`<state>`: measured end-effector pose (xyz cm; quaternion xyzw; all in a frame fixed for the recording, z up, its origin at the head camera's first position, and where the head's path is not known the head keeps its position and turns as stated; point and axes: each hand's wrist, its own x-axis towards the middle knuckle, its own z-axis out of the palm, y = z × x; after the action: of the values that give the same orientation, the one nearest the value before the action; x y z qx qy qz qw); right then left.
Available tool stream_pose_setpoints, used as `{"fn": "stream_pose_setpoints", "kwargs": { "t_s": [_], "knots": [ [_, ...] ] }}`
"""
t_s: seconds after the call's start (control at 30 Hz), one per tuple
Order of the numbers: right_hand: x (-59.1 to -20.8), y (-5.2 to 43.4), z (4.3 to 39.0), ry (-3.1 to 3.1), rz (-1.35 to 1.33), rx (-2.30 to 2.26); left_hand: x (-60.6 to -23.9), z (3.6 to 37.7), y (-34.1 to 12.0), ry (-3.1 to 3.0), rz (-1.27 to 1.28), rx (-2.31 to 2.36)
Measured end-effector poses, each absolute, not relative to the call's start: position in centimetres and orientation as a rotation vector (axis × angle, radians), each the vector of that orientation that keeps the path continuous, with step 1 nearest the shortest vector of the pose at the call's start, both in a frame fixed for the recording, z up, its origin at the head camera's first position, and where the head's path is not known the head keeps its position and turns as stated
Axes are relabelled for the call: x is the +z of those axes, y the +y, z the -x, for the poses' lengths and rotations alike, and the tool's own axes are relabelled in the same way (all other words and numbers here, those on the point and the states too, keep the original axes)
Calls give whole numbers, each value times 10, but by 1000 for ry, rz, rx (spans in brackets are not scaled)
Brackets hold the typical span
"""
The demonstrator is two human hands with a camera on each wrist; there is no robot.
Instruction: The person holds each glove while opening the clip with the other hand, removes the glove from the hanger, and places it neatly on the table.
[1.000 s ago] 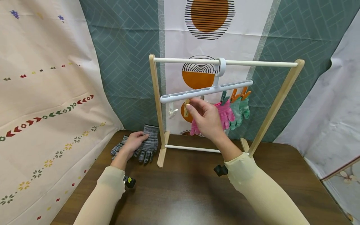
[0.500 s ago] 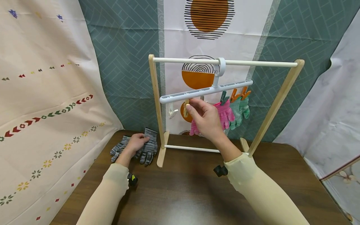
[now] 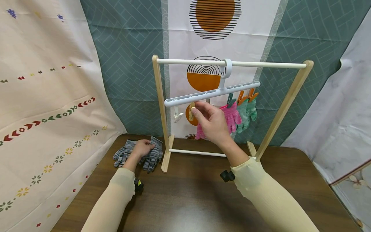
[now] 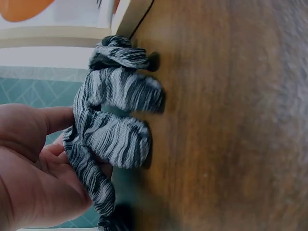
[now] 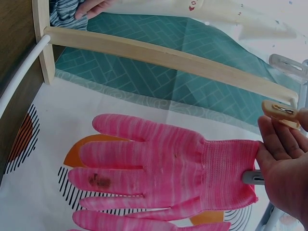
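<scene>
My left hand [image 3: 142, 148] pinches a grey-black knit glove [image 3: 153, 157] low over the table, beside the rack's left foot. In the left wrist view the thumb and fingers meet at the glove [image 4: 118, 137]. A second grey-black glove [image 3: 123, 154] lies on the table, partly under that hand. My right hand [image 3: 214, 124] pinches a tan clothespin [image 3: 191, 111] beneath the left half of a pale hanger [image 3: 200, 96]. Nothing is in the clothespin's jaws in the right wrist view. A pink glove [image 5: 173, 168] hangs just beside my right hand, clipped at its cuff.
A wood-and-white rack [image 3: 278, 112] carries the hanger on its top bar [image 3: 261, 65]. A white clip [image 3: 177, 115] hangs at the hanger's left end. Green gloves [image 3: 244, 120] hang from orange clothespins [image 3: 242, 98] at the right. Patterned cloths surround the brown table [image 3: 185, 196].
My left hand has shifted slightly right and down, and the glove's cuff has sunk and tilted with it. The right hand stays on the tan clothespin.
</scene>
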<state>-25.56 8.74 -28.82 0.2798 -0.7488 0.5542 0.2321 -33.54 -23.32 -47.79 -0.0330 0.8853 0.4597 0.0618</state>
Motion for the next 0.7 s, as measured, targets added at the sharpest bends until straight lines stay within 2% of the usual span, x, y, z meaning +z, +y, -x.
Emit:
{"fn": "stream_pose_setpoints", "kwargs": {
  "t_s": [0.7],
  "knots": [
    [-289, 87, 254, -2059, -765, 1497, -491, 334, -226, 2950, 160, 1191]
  ]
}}
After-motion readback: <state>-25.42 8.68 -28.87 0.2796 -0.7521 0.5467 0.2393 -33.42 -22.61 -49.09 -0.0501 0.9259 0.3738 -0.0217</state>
